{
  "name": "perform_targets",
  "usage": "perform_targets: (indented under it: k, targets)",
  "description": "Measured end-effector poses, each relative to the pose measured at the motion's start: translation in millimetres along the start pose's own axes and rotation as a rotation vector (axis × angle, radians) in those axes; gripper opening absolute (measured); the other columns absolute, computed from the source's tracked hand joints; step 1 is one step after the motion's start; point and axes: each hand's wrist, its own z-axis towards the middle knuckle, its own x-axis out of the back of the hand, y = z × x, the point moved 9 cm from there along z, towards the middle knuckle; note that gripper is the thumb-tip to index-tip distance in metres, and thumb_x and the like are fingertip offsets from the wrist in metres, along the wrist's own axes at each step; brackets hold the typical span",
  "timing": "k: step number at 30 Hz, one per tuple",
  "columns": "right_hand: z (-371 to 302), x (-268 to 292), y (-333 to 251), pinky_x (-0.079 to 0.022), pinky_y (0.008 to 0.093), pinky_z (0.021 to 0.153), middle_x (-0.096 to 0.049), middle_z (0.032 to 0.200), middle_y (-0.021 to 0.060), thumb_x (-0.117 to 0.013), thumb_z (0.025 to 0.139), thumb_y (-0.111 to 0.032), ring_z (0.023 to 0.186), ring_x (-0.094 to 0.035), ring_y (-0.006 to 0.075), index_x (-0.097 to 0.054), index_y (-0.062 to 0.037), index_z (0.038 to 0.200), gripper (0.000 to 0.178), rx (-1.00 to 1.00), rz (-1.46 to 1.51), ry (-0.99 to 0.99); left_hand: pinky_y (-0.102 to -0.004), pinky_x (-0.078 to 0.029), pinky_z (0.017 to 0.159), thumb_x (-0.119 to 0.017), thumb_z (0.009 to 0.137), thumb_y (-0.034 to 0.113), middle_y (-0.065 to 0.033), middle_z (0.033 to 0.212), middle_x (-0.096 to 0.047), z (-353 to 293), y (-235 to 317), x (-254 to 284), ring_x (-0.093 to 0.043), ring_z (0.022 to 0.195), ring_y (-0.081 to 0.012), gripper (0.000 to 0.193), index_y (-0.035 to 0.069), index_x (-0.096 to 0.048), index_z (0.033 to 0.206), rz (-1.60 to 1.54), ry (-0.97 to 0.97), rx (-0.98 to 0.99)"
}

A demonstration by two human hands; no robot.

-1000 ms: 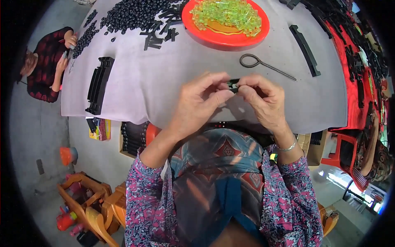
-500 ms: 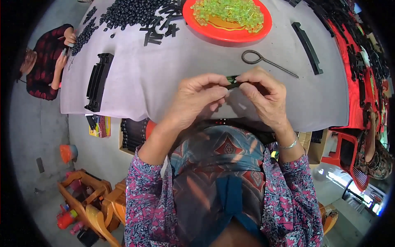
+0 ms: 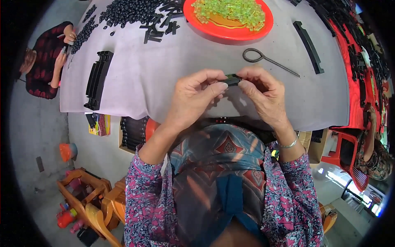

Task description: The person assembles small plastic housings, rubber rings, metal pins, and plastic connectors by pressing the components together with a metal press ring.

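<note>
Between my fingertips, above the cloth-covered table, is a small black plastic piece (image 3: 231,81) with a bit of green on its upper edge. My left hand (image 3: 196,94) pinches one end of it with thumb and forefinger. The other end is pinched by my right hand (image 3: 263,92). My fingers cover part of the piece. Just beyond my right hand lies a metal rod tool with a ring handle (image 3: 271,61). A red plate (image 3: 228,36) holding clear yellow-green plastic pieces (image 3: 230,12) stands farther off.
Long black plastic strips (image 3: 98,80) (image 3: 308,47) lie at left and right. Black round parts (image 3: 127,12) and flat black pieces (image 3: 158,31) are heaped at the far left. Another person (image 3: 47,61) works at the left edge. A red chair (image 3: 345,154) stands at right.
Both hands have shifted very slightly away from my body. The black piece has turned in my fingers, so a broader black face shows now.
</note>
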Motion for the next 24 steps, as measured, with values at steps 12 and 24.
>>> perform_targets:
  k: [12,24]
  targets:
    - [-1.8,5.7,1.4,-0.049,0.0217,0.067,-0.065,0.08,-0.0018,-0.07,0.09,0.0,0.074,-0.059,0.0045,-0.068,0.0015,0.093,0.005,-0.043,0.066,0.129,-0.0221,-0.051,0.065,-0.061,0.1,0.015,-0.0047,0.085,-0.069,-5.2,0.8,-5.1,-0.063,0.073,-0.008,0.022,-0.003,-0.069,0.111,-0.009,-0.024,0.06]
    - [-0.9,12.8,16.5,-0.042,0.019,0.058,-0.061,0.075,-0.0048,-0.07,0.091,-0.004,0.066,-0.052,0.0014,-0.067,-0.0006,0.089,0.005,-0.227,0.143,0.125,-0.0303,-0.05,0.065,-0.073,0.086,0.016,-0.008,0.092,-0.064,2.1,31.0,9.3,-0.063,0.077,-0.0191,0.032,-0.002,-0.066,0.112,0.459,0.036,-0.309]
